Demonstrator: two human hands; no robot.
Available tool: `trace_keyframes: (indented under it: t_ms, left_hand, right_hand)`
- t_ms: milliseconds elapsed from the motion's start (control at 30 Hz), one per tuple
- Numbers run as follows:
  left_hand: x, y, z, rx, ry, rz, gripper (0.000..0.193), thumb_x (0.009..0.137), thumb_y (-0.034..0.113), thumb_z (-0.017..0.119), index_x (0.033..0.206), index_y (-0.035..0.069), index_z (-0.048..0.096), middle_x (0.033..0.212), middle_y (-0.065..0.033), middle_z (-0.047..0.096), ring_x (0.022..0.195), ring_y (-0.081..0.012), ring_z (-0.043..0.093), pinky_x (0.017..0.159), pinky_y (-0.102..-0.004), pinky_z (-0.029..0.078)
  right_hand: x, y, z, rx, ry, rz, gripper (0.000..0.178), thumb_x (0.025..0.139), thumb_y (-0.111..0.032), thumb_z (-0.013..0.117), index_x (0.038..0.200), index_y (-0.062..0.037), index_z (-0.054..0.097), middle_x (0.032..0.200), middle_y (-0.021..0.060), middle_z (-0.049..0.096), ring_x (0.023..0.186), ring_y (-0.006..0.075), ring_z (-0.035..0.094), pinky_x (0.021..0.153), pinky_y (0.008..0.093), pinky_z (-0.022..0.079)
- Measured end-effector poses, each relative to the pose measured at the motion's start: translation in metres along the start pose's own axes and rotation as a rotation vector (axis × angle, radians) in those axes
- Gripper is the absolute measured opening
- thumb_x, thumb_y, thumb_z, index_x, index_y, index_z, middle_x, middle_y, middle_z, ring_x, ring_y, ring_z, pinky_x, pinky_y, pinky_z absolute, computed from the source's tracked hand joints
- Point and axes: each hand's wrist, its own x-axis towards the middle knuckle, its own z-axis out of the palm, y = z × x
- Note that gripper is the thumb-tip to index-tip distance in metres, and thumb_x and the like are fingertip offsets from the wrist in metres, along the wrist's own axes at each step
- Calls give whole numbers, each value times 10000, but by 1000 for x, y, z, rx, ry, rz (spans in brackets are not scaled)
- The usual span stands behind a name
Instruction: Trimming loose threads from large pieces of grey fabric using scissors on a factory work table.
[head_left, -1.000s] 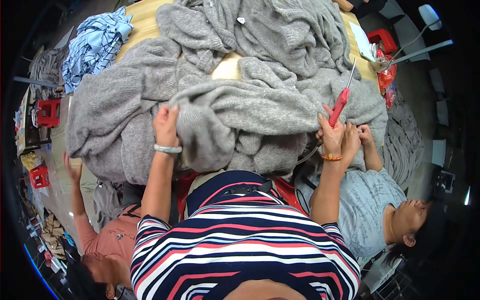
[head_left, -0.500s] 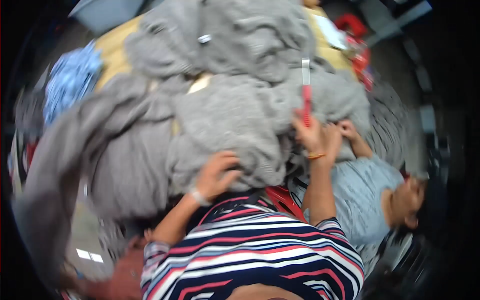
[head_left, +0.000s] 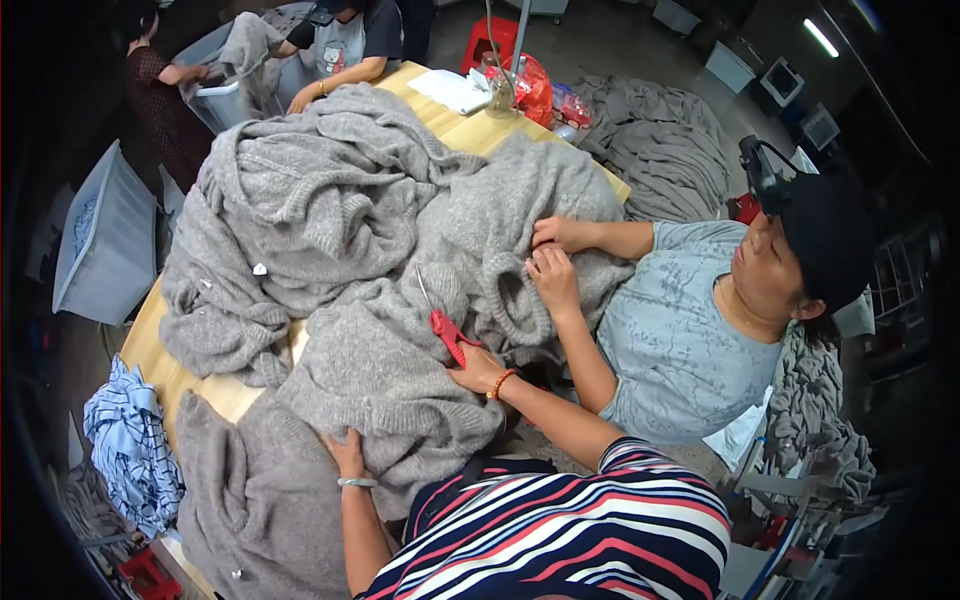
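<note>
Left hand, head view: my left hand (head_left: 347, 457) lies at the near edge of a grey knit sweater (head_left: 365, 360), fingertips pointing away from me; whether they pinch the cloth or only press on it, I cannot tell.
Left wrist: a pale bracelet (head_left: 357, 482).
Right hand: my right hand (head_left: 482, 371) has its fingers wrapped around the handle of a red-handled tool (head_left: 448, 338), whose thin metal shaft points away from me, over the knits.
Right wrist: an orange-red beaded bracelet (head_left: 501, 384).
Grey knit sweater: bunched on the wooden table (head_left: 225, 397) in front of me, between my two hands.
Darker knit: a brownish-grey knit piece (head_left: 255, 490) spreads just left of my left hand.
Knit pile: a large grey pile (head_left: 315, 200) lies farther off on the table.
Co-worker on my right: a person in a pale patterned T-shirt (head_left: 680, 335), both hands on another grey knit (head_left: 500, 215).
Table's left edge: crumpled blue plaid cloth (head_left: 130, 440).
Far edge: a white sheet (head_left: 450, 90) near a red plastic bag (head_left: 533, 90).
Floor beyond: a heap of grey fabric (head_left: 655, 150).
</note>
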Motion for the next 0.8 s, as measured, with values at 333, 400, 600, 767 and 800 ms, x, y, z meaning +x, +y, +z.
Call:
trace_keyframes:
  t_ms: [333,400,600,767,800]
  left_hand:
    - [22,-11,-19,-64,-260,55,748,893,365,694,1469,48,337,1385,-121,507,1234,-283,519,1019,-418,446]
    - [18,-12,-30,-112,-247,-4,745,895,349,698,1472,45,336,1396,-119,496,1254,-280,494,1031,-416,421]
    - [-3,-11,-24,-398,-554,-188,788,902,533,593,1462,32,357,1419,-166,482,1291,-352,468,1068,-503,417]
    - [34,-60,-24,-488,-839,-81,716,961,536,443,1461,30,364,1427,-176,472,1301,-362,456,1119,-511,348]
    - [66,-97,-86,-215,-796,607,714,966,530,442,1494,66,313,1483,-149,403,1349,-348,394,1140,-493,319]
  right_hand:
    - [18,8,40,223,-268,-62,485,809,-231,681,1223,-32,525,1036,221,650,985,380,621,834,464,483]
    - [31,36,83,217,-277,-80,491,807,-239,688,1224,-34,529,1037,215,652,982,375,622,835,461,483]
    - [26,32,104,444,-343,-150,375,823,-254,723,1085,-14,603,940,93,682,883,180,609,807,365,480]
    - [6,-14,56,522,-383,-201,436,849,-276,725,1151,8,590,980,64,687,913,138,587,833,338,473]
    - [4,-44,50,565,-426,-269,439,850,-263,724,1169,11,600,1051,87,686,973,146,592,873,332,465]
